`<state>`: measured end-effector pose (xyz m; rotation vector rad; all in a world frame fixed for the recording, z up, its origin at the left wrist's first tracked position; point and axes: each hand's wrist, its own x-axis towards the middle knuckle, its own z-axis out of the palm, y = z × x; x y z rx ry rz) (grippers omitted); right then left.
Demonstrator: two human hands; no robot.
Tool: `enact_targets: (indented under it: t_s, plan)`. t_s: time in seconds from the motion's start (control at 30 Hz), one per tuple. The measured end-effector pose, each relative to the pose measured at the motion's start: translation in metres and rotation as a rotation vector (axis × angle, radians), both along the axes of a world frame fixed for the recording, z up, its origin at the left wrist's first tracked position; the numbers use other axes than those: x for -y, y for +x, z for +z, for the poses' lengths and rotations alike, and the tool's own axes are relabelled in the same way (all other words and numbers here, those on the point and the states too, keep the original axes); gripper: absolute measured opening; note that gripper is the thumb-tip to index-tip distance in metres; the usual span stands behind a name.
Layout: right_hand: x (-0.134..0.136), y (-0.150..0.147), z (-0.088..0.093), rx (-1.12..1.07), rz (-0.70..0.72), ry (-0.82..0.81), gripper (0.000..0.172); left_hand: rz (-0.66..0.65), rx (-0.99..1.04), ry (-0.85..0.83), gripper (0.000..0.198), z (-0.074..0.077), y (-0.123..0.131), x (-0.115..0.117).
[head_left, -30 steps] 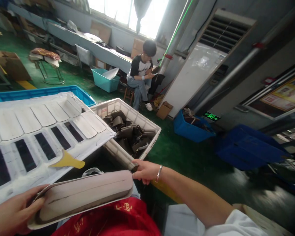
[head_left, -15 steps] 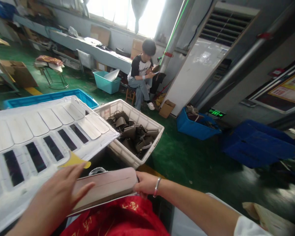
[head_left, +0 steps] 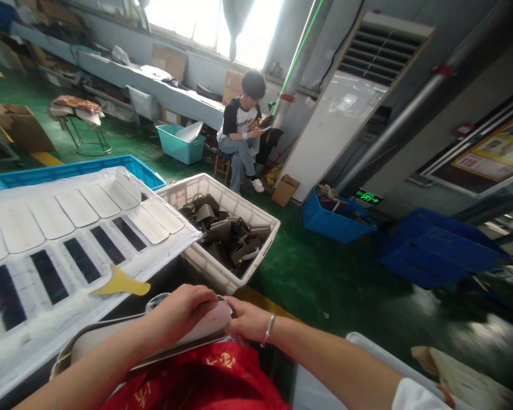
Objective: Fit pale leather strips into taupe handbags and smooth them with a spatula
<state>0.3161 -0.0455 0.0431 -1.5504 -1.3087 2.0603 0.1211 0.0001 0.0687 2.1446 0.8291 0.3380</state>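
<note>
Evidently lap work, both hands together. Clock centred on the long pale piece [head_left: 207, 326], twelve straight ahead; it lies over the red cloth [head_left: 205, 370], one rounded end at three.

Right hand [head_left: 244, 320]: thumb and fingers closed, pinching that end. Left hand [head_left: 183, 309]: fingers curled at the far rim, towards two; gripping or merely resting, cannot tell.

Handling, as I judge it: firm pinch at three, light left fingertips along the rim so the edge doesn't buckle. Opposite end, about eight, looks unheld and could tip; level wrists advised.

Around: white-covered table [head_left: 74, 307] at ten, bearing dark strips [head_left: 81, 260]; yellow piece [head_left: 122, 282] at eleven, jutting past its edge; white crate [head_left: 214, 270] at one, brown pieces [head_left: 222, 233] heaped inside; seated person [head_left: 239, 125] farther along one.

In the way: left forearm [head_left: 106, 356] crosses the piece, hiding much of it. Table edge near; might catch a swing towards eleven.
</note>
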Motion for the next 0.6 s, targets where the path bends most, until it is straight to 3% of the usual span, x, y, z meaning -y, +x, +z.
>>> enact_targets:
  t_s: [0.2, 0.27, 0.43, 0.6]
  plan:
    - [-0.006, 0.010, -0.008, -0.162, -0.025, -0.058, 0.085, -0.020, 0.008, -0.193, 0.036, 0.001, -0.009, -0.021]
    - [-0.006, 0.011, -0.008, -0.153, -0.070, -0.082, 0.089, -0.037, -0.008, -0.184, 0.037, 0.002, -0.012, -0.026]
    - [-0.004, 0.007, -0.004, -0.065, -0.123, -0.073, 0.085, -0.223, -0.259, 0.234, 0.027, 0.003, 0.003, -0.028]
    - [-0.005, 0.005, -0.002, -0.068, -0.189, -0.079, 0.083, -0.175, -0.482, 0.507, 0.016, 0.003, 0.019, -0.025]
